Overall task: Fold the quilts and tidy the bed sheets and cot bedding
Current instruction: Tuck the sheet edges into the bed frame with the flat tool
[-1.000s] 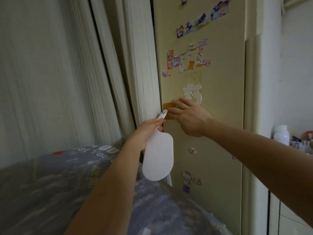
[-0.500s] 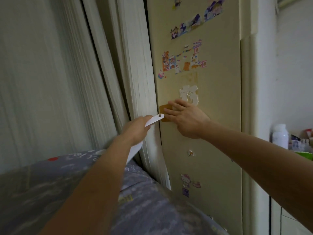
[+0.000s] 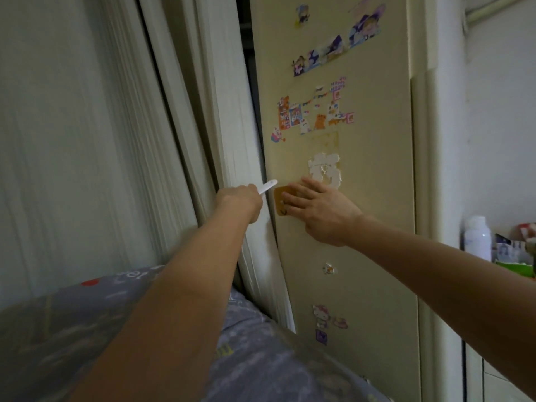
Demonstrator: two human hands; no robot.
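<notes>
Since a second ago, the white paddle has swung from hanging broad-side below the left hand to pointing forward, so only its slim handle tip shows past the knuckles. Nearest the camera, the grey printed quilt lies bunched and unfolded under both forearms, well below either hand and untouched by the fingers; folding looks not yet begun. Farther out, the left hand curls tightly round the paddle handle, aiming its tip toward the brown adhesive hook on the cream cabinet door, probably to hang it out of the way. The right hand lies with fingers straight and flat over the hook, seemingly steadying it. Stickers sit above. Behind the left hand hang pale curtains.
</notes>
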